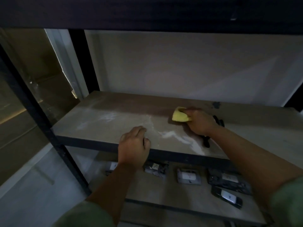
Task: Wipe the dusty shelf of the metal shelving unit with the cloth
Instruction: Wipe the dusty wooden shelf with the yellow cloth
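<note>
The dusty shelf [101, 122] of the dark metal shelving unit runs across the middle of the view. White dust streaks [170, 134] lie along its front half, and a darker band lies toward the back. My right hand [199, 122] grips a bunched yellow cloth [179, 116] and presses it on the shelf right of centre. My left hand [133, 145] rests on the shelf's front edge with its fingers curled over the board, holding nothing else.
A dark object [218, 122] lies on the shelf, partly hidden under my right wrist. Several small dark devices with white labels [188, 176] sit on the lower shelf. A black upright post [41, 118] stands at the left. The upper shelf [147, 12] overhangs closely.
</note>
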